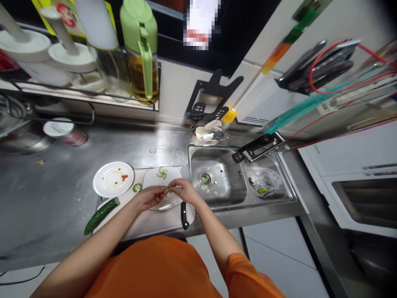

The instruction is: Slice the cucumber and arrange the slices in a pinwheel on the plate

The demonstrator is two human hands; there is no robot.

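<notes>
Over a white plate (pixel 150 178), my left hand (pixel 151 198) and my right hand (pixel 183 191) meet with fingertips pinched together. Between them is a small, thin piece that looks like a cucumber slice (pixel 166 191), partly covered by the fingers. A few curved cucumber slices (pixel 161 173) lie fanned on the plate's far part. The plate rests on a pale cutting board (pixel 133 219). Left of my left hand are a cucumber end (pixel 137 188) and a long cut cucumber (pixel 101 216). A knife's black handle (pixel 184 216) pokes out beside the plate, below my right hand; its blade is hidden.
A plate with red sauce spots (pixel 107 186) stands left. Right is a steel sink (pixel 229 186) with cucumber slices around its drain; a plastic bag (pixel 265 182) lies in the second basin. Behind are a can (pixel 65 131), an oil bottle (pixel 142 74) and a sponge holder (pixel 206 136).
</notes>
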